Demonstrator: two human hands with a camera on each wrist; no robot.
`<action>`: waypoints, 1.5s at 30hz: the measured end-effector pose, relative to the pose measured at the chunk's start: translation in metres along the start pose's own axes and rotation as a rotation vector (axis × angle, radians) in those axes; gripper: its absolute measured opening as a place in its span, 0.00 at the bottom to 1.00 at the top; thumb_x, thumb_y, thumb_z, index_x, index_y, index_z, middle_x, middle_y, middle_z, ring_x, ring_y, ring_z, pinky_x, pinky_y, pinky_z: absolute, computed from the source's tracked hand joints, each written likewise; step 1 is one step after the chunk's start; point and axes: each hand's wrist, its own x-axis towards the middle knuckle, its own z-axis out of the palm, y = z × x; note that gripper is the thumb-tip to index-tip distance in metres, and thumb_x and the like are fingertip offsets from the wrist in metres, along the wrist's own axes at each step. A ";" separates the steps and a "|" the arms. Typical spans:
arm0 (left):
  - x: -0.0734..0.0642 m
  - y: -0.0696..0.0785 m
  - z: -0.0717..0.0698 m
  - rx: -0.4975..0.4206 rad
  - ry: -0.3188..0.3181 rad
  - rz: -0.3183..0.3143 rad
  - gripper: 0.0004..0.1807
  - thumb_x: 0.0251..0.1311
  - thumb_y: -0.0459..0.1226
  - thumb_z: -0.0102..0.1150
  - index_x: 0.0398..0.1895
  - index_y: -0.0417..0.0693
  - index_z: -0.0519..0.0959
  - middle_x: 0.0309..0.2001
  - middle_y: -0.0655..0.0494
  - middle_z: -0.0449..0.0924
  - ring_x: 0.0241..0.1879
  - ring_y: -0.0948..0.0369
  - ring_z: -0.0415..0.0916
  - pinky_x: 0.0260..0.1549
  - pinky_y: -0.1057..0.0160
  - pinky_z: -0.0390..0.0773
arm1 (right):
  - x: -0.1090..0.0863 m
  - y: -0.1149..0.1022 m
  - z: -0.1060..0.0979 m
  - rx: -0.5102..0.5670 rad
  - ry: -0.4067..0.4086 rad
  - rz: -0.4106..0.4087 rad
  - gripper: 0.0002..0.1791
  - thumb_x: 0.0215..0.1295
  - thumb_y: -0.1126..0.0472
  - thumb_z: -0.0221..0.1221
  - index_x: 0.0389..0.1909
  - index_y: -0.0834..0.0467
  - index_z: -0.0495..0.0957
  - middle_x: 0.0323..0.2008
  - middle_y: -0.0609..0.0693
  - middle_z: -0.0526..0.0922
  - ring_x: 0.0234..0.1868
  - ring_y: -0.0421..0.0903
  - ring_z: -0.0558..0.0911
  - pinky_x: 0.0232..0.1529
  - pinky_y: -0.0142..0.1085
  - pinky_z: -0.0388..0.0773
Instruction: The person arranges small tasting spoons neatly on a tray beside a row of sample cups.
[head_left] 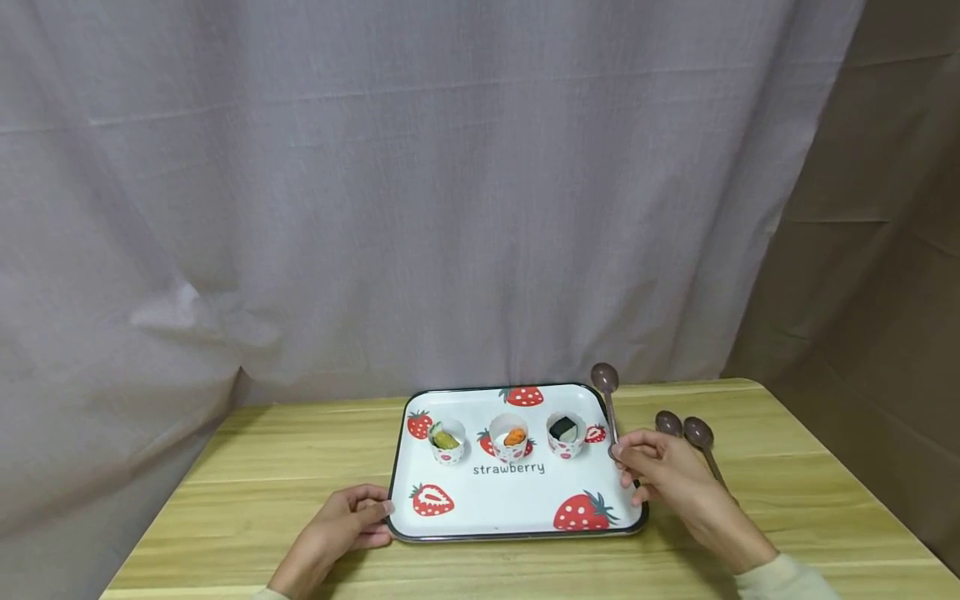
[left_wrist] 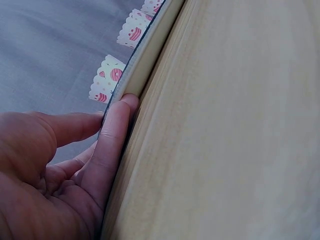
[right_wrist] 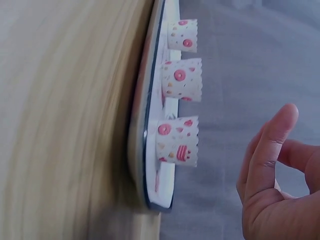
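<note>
A white strawberry-print tray with a dark rim lies on the table. On it stand three small patterned paper cups: the left cup has a green piece inside, the middle cup an orange piece, the right cup a black-and-pale piece. My left hand grips the tray's left edge, thumb at the rim and fingers along the outer side. My right hand pinches the handle end of a brown spoon over the tray's right edge, bowl pointing away. The right wrist view hides this spoon.
Two more brown spoons lie on the table right of the tray, one bowl beside the other spoon's bowl, partly behind my right hand. The wooden table ends at a grey curtain behind it.
</note>
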 end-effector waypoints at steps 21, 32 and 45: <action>0.000 0.001 0.000 0.019 0.017 -0.026 0.20 0.74 0.32 0.61 0.61 0.24 0.73 0.37 0.49 0.82 0.30 0.62 0.84 0.36 0.63 0.91 | 0.006 -0.024 0.031 0.043 -0.024 -0.020 0.12 0.77 0.63 0.60 0.49 0.71 0.76 0.29 0.49 0.80 0.27 0.41 0.79 0.23 0.34 0.86; 0.002 -0.001 -0.001 0.009 -0.005 0.001 0.20 0.73 0.32 0.62 0.59 0.24 0.74 0.38 0.51 0.83 0.31 0.62 0.85 0.37 0.62 0.91 | 0.009 -0.025 0.050 0.074 -0.052 -0.040 0.13 0.76 0.64 0.60 0.50 0.72 0.76 0.29 0.50 0.80 0.25 0.41 0.78 0.22 0.35 0.86; 0.002 0.000 -0.001 0.009 0.011 -0.018 0.20 0.73 0.32 0.62 0.60 0.24 0.73 0.38 0.50 0.82 0.31 0.62 0.85 0.36 0.63 0.91 | 0.013 -0.026 0.077 0.094 -0.063 -0.029 0.10 0.77 0.67 0.57 0.49 0.72 0.76 0.28 0.50 0.79 0.25 0.42 0.79 0.19 0.34 0.84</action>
